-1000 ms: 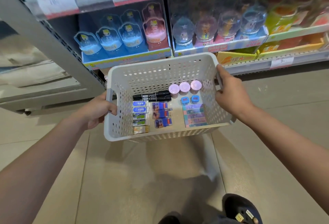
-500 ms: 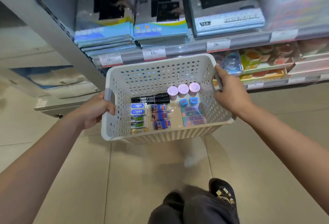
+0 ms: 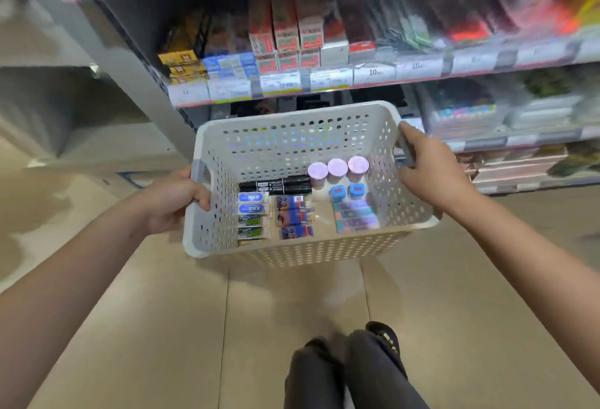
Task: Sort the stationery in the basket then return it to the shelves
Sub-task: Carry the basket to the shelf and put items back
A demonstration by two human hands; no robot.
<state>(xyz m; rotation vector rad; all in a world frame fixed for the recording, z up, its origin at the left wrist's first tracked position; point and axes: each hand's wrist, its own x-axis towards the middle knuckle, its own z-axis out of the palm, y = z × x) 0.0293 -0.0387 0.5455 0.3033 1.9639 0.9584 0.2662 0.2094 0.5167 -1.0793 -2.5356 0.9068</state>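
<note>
Head cam: the white perforated basket [image 3: 292, 148] is held up in the air in front of the shelves [image 3: 324, 83]. The left hand [image 3: 172, 204] has its fingers curled through the left handle, and the right hand [image 3: 431, 168] is wrapped round the right one. Inside, sorted in rows: black markers [image 3: 276, 185], erasers [image 3: 253, 215], three pink-lidded tubs [image 3: 337, 167], and two little blue cubes [image 3: 346, 191]. The shelf stock is too blurry to read.
</note>
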